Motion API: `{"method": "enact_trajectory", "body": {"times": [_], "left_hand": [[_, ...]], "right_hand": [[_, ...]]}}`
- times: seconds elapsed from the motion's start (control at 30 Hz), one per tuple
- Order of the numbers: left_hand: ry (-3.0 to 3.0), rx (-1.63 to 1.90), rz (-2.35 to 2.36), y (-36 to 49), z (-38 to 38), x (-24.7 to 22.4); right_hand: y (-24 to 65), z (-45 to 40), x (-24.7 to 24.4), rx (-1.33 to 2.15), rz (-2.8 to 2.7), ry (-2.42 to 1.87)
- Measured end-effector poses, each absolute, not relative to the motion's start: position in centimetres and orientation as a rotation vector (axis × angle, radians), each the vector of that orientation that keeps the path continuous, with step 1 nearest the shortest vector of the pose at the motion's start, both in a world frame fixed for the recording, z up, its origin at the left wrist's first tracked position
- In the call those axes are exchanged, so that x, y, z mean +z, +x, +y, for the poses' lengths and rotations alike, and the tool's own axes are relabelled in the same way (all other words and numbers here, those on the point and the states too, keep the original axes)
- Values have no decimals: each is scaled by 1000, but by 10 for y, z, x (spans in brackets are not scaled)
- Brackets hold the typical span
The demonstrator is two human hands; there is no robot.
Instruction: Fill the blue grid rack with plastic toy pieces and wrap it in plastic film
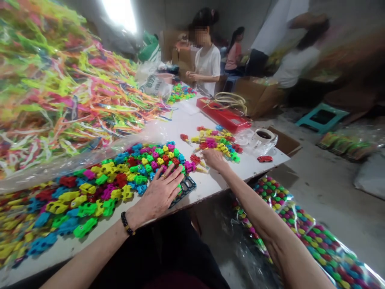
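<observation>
- Head view: the left hand (159, 192), wearing a ring (164, 176) and a beaded bracelet (126, 223), lies palm down on a heap of multicoloured plastic toy-car pieces (120, 180) near the front edge of the white worktop (210, 186). Its fingers (171, 178) are spread apart, not clamped on any single piece.
- A black plastic grid frame (185, 192) lies under the fingertips at the heap's right end, partly buried. Its long axis runs roughly along the front edge, pointing up and to the right.
- The right hand (212, 158) rests further along the worktop, its fingers together and curled; I cannot tell whether they hold anything. Just beside it lie short pale sticks (202, 168) and a smaller heap of toy-car pieces (216, 143).
- A flat palm with spread fingers seems the steadiest way to work here, as light pressure should stop pieces sliding off the front edge.
- Toward the worktop's right end sit a red box (224, 116) and a mug of dark liquid (264, 136). Tangled plastic strips (69, 92) are heaped along its far left side.
</observation>
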State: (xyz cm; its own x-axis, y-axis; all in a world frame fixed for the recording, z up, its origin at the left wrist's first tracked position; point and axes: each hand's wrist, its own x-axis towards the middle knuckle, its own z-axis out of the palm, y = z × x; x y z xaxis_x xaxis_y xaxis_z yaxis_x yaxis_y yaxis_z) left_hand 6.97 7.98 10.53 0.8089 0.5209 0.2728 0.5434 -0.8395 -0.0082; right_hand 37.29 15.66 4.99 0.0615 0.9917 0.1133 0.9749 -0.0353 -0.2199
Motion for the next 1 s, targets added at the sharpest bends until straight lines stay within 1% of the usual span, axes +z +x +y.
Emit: {"method": "enact_trajectory", "body": {"times": [0.1, 0.2, 0.3, 0.43, 0.5, 0.57, 0.63, 0.73, 0.8, 0.9, 1.0], "left_hand": [[-2916, -397, -859, 69, 79, 105], [-2984, -372, -882, 68, 78, 107], [-3105, -363, -1007, 66, 85, 114], [-3128, -516, -1269, 63, 99, 130], [-3107, -528, -1283, 65, 102, 135], [-3103, -450, -1207, 70, 99, 135], [-3098, -347, -1078, 74, 92, 130], [-3077, -219, -913, 77, 84, 122], [-3054, -181, -877, 76, 82, 118], [-3030, -159, -860, 74, 83, 116], [-3007, -150, -841, 73, 85, 116]], "right_hand": [[377, 143, 51, 82, -2074, -2106], [391, 109, 54, 84, -2107, -2131], [404, 84, 52, 78, -2043, -2162], [411, 88, 42, 115, -1807, -2192], [413, 97, 39, 185, -1731, -2188], [413, 101, 37, 246, -1664, -2148], [408, 93, 36, 397, -1497, -1980], [386, 63, 36, 801, -1161, -1581], [361, 40, 37, 1015, -1045, -1414], [320, 19, 36, 1162, -1045, -1302], [288, 24, 27, 1167, -1147, -1290]]}}
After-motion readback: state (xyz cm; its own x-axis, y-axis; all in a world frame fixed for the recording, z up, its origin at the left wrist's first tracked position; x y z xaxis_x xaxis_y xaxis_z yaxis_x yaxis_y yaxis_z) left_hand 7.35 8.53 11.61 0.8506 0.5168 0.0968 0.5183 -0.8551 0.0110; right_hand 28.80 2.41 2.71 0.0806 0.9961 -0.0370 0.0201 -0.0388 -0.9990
